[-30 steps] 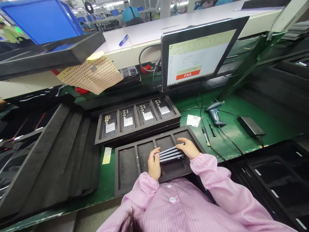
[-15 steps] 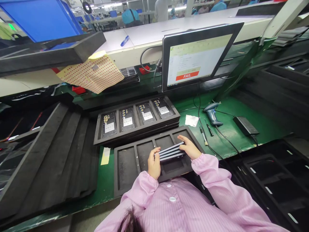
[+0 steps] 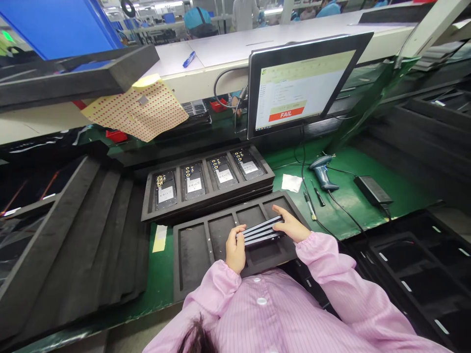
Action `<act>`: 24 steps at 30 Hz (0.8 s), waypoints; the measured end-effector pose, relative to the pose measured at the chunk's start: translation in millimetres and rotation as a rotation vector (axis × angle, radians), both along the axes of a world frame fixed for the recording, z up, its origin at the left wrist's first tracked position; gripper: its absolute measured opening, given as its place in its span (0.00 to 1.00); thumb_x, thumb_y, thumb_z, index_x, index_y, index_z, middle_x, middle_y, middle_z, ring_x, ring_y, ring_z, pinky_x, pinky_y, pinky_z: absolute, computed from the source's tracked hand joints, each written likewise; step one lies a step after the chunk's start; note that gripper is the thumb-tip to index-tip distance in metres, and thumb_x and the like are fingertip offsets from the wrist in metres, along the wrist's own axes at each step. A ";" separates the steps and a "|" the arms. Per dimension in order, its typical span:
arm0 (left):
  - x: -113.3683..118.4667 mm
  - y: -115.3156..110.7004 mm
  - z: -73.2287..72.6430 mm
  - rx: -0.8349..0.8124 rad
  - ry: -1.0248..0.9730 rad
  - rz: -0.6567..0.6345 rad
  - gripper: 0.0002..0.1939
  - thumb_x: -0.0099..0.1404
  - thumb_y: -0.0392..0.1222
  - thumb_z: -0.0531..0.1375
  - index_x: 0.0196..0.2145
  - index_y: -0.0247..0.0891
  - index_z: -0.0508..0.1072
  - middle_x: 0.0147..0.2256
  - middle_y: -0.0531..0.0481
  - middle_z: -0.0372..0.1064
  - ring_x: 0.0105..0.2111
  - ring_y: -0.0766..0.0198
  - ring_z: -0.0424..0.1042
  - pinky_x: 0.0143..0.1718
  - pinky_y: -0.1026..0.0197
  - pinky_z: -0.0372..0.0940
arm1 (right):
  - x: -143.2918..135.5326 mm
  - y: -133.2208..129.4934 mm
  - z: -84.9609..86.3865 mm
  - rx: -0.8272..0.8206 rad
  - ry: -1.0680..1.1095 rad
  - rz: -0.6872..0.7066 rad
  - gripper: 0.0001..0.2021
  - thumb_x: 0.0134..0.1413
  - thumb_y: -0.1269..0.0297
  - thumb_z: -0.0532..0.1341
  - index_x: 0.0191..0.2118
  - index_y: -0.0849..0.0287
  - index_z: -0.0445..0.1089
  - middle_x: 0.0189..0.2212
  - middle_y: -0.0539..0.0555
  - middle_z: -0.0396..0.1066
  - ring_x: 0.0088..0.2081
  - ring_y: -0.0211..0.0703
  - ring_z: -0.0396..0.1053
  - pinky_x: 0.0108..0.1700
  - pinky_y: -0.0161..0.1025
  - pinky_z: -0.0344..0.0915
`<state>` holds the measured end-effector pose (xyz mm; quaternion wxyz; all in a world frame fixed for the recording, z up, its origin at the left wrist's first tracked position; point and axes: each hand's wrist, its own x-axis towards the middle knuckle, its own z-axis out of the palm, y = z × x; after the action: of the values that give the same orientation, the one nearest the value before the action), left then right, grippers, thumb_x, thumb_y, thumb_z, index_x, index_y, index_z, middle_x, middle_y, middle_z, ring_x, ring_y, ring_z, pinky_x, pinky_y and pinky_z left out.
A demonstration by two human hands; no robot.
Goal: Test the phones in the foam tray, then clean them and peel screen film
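A small stack of phones [image 3: 259, 232], flat and dark with pale edges turned toward me, is held above the front tray. My left hand [image 3: 235, 251] closes around its left end, thumb and fingers on the edges. At the right end, my right hand [image 3: 292, 226] grips the stack, its index finger raised off it. Beneath lies the black foam tray [image 3: 193, 257], whose visible compartments on the left hold nothing; the hands and stack partly hide the others. Behind it, a second foam tray [image 3: 209, 198] holds several opened phones [image 3: 166, 192] with white labels and gold rings.
A monitor [image 3: 294, 93] showing a red FAIL bar stands behind. To the right are a barcode scanner [image 3: 324, 172], screwdriver-like tools [image 3: 318, 194], white paper [image 3: 292, 183] and a black power adapter [image 3: 373, 190]. Stacked foam trays [image 3: 84, 235] rise at left. A person's hand [image 3: 236, 105] shows behind the monitor cables.
My right hand has shifted very slightly right, still on the stack. A person's hand has come into sight left of the monitor. Otherwise the view moved only a little.
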<state>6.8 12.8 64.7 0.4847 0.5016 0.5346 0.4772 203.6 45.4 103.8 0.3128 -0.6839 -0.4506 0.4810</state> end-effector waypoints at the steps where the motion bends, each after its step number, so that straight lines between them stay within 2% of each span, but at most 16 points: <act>1: 0.0 0.3 -0.3 0.000 0.003 0.001 0.10 0.65 0.40 0.48 0.37 0.39 0.68 0.44 0.45 0.70 0.48 0.60 0.66 0.52 0.57 0.56 | 2.4 -0.5 0.6 -0.002 0.013 0.022 0.39 0.32 0.75 0.56 0.59 0.63 0.55 0.60 0.62 0.55 0.61 0.47 0.52 0.61 0.44 0.49; 5: -0.4 1.0 -3.3 0.022 0.009 -0.003 0.10 0.64 0.41 0.48 0.37 0.38 0.68 0.44 0.45 0.70 0.47 0.59 0.67 0.52 0.54 0.57 | 8.0 -2.4 3.3 -0.026 0.022 0.066 0.42 0.32 0.76 0.55 0.61 0.62 0.51 0.61 0.60 0.52 0.62 0.47 0.49 0.61 0.44 0.51; 13: -1.0 0.1 -8.5 0.067 0.028 -0.007 0.10 0.65 0.42 0.48 0.37 0.38 0.68 0.44 0.45 0.70 0.47 0.59 0.67 0.51 0.54 0.59 | -2.7 -6.9 9.9 -0.048 -0.049 0.070 0.47 0.33 0.71 0.60 0.64 0.69 0.42 0.64 0.64 0.43 0.62 0.52 0.48 0.63 0.44 0.45; 17: -0.3 1.2 -8.0 0.069 0.015 0.008 0.10 0.65 0.42 0.48 0.37 0.38 0.68 0.43 0.45 0.70 0.46 0.60 0.68 0.51 0.54 0.59 | 2.6 -6.7 7.6 -0.046 -0.038 0.086 0.46 0.34 0.71 0.60 0.64 0.66 0.45 0.64 0.61 0.44 0.64 0.49 0.44 0.64 0.43 0.40; 20: 0.0 1.5 -7.3 0.066 0.003 0.010 0.11 0.64 0.43 0.49 0.37 0.38 0.68 0.43 0.45 0.71 0.46 0.59 0.68 0.50 0.54 0.59 | 7.7 -5.7 4.2 -0.057 -0.003 0.107 0.44 0.35 0.71 0.60 0.63 0.63 0.46 0.63 0.60 0.48 0.63 0.47 0.46 0.64 0.44 0.43; 24: 0.0 0.8 -7.2 0.066 0.005 0.013 0.11 0.64 0.43 0.49 0.37 0.38 0.69 0.43 0.45 0.71 0.46 0.60 0.68 0.51 0.54 0.59 | 3.9 -5.0 2.4 -0.054 -0.012 0.082 0.46 0.35 0.72 0.60 0.64 0.66 0.43 0.64 0.61 0.42 0.64 0.48 0.42 0.64 0.44 0.39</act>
<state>6.8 13.6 57.5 0.4635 0.5151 0.5231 0.4963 207.5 40.5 106.3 0.2717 -0.6761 -0.4670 0.5010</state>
